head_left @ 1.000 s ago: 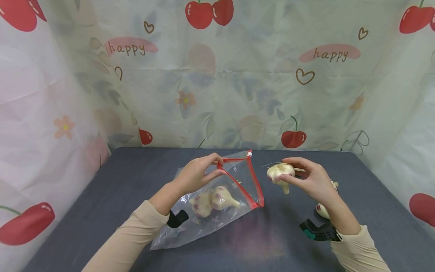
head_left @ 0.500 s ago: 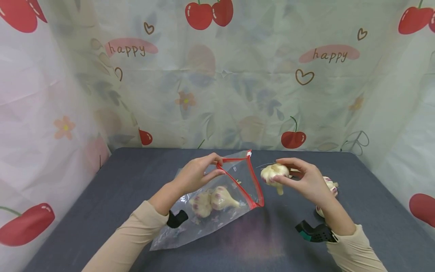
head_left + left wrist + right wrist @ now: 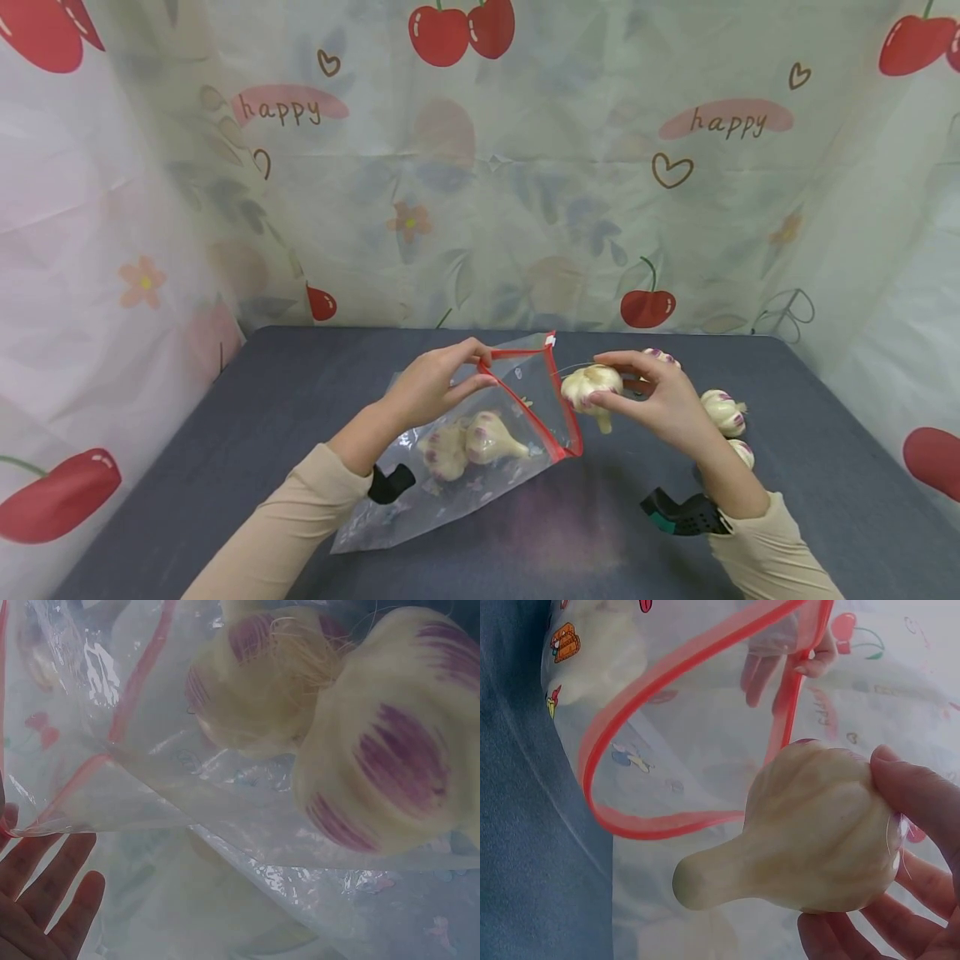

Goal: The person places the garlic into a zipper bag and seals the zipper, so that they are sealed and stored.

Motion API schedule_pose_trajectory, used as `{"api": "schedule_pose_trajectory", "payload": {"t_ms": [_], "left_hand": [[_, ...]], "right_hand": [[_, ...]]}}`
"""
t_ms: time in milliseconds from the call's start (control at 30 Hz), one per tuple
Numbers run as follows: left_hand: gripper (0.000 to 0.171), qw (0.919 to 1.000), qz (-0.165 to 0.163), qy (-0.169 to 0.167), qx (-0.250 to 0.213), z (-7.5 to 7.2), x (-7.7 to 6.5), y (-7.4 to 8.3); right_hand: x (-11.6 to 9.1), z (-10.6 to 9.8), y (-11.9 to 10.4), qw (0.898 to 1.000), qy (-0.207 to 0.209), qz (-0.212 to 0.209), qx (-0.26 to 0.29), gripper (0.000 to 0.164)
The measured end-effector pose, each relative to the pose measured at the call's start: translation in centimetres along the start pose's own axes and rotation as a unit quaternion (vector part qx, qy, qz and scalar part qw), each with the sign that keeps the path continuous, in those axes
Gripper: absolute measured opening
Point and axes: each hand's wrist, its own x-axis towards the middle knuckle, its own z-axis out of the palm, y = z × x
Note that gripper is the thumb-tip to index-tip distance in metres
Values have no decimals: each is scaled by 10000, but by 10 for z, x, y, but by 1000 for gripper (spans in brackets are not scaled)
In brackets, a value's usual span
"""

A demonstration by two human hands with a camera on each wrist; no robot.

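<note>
A clear zip bag (image 3: 420, 517) with a red-edged mouth lies tilted on the table, its mouth facing right and spread apart. Two garlic bulbs (image 3: 491, 437) are inside it; they fill much of the left wrist view (image 3: 390, 765). My left hand (image 3: 431, 387) pinches the bag's red rim between thumb and fingers. In my right hand (image 3: 660, 400) a garlic bulb (image 3: 817, 832) is held by thumb and fingertips, stem pointing down. That bulb overlaps the right edge of the bag's mouth in the head view; whether it touches the rim I cannot tell.
Several more garlic bulbs (image 3: 723, 412) lie on the dark table (image 3: 247, 467) at the right, one partly behind my right wrist and one behind the fingers. A patterned curtain (image 3: 525, 208) hangs behind the table and along both sides.
My right hand has moved left with the garlic bulb, up to the bag's mouth, uncovering bulbs on the right. The left hand and the bag have stayed in place.
</note>
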Motion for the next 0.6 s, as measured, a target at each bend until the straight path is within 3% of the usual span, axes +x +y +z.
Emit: {"api": "schedule_pose_trajectory", "payload": {"t_ms": [267,600], "left_hand": [[25,10000,2,11,46,-1,0,1],[25,10000,-19,-9,26,0,-1,0]], "right_hand": [[3,8,-1,9997,-158,-65,155,41],[5,18,-2,9988,-416,147,205,42]]}}
